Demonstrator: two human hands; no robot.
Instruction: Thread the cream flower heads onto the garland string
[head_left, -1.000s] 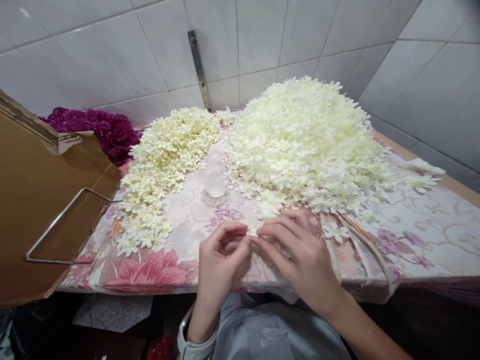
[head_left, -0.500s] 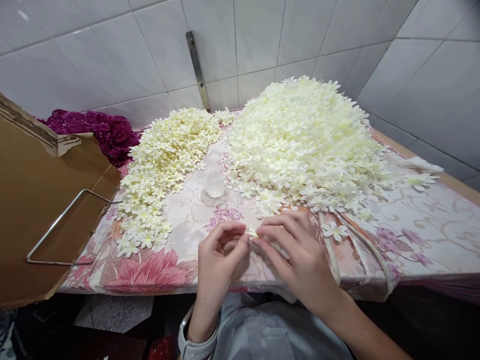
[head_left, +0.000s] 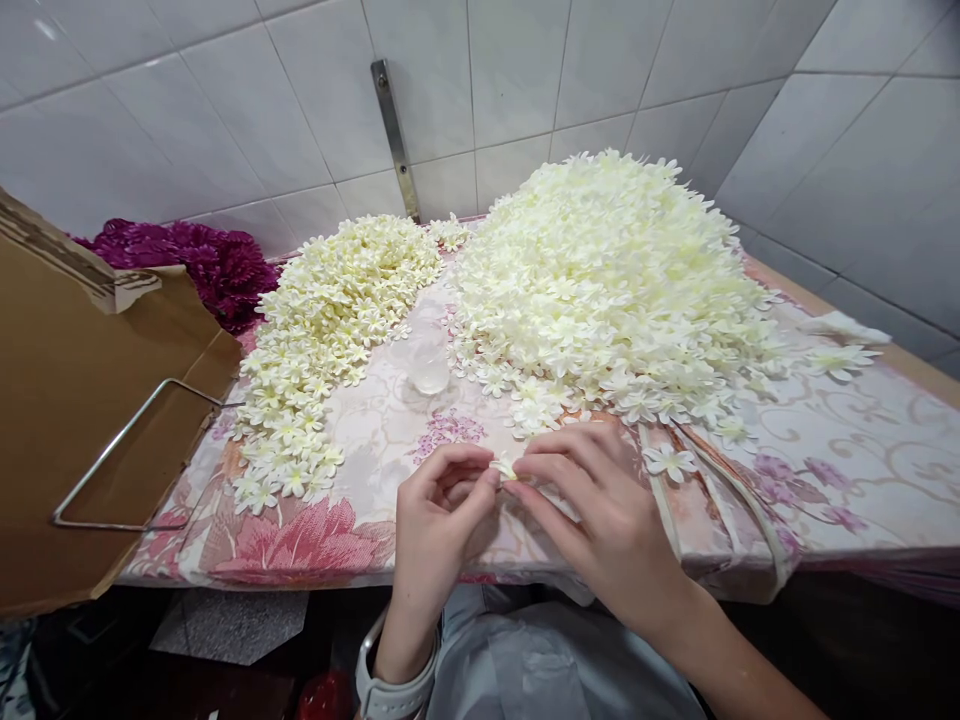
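Between my fingertips, just above the near edge of the table, is a small white artificial flower (head_left: pixel 504 467). My left hand (head_left: pixel 448 505) pinches it from the left, thumb against index finger. From the right, my right hand (head_left: pixel 589 495) pinches the same flower, its fingers hiding part of it. Beyond my right hand rises a large heap of white and pale yellow artificial flowers (head_left: pixel 607 290). A second, lower heap of smaller cream flowers (head_left: pixel 337 300) stretches along the left. One loose flower (head_left: pixel 670 461) lies right of my right hand.
A small clear cup (head_left: pixel 429 372) stands between the heaps on the floral tablecloth (head_left: pixel 300 540). At left is a cardboard box (head_left: pixel 97 400) with a bent metal wire frame (head_left: pixel 112 455). Purple flowers (head_left: pixel 191 265) lie behind it. Tiled walls (head_left: pixel 517 80) close off the back and right.
The flower has turned slightly between my fingertips. Both hands stay in nearly the same place, and the heaps look the same.
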